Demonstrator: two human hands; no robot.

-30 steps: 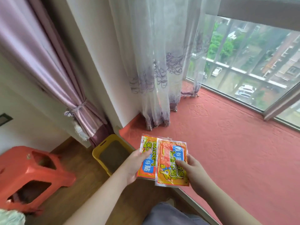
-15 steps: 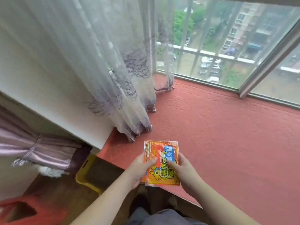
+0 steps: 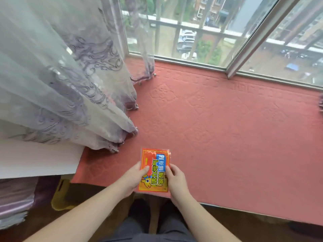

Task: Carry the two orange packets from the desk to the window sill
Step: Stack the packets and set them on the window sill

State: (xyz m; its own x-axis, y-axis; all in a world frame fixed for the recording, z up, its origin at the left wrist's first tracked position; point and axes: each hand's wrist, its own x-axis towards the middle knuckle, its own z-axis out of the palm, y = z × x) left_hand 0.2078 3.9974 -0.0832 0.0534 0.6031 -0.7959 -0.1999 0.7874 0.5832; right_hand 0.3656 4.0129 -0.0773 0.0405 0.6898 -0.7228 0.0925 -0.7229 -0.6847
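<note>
The orange packets (image 3: 153,165), printed with yellow and blue writing, are stacked so only the top one shows fully. They hang just over the near edge of the red-covered window sill (image 3: 227,133). My left hand (image 3: 133,179) grips the stack's left edge with its thumb on top. My right hand (image 3: 175,180) holds the right edge the same way. Whether the stack touches the sill cannot be told.
A sheer white curtain with purple swirls (image 3: 70,84) hangs over the sill's left part. The window glass and its metal frame (image 3: 244,49) close off the far side. A yellow bin (image 3: 61,196) stands on the floor below left, by a purple drape (image 3: 15,198).
The two packets, fanned apart a second ago, are now squared into one stack. I have moved closer, and the hands with the stack have come over the sill's near edge.
</note>
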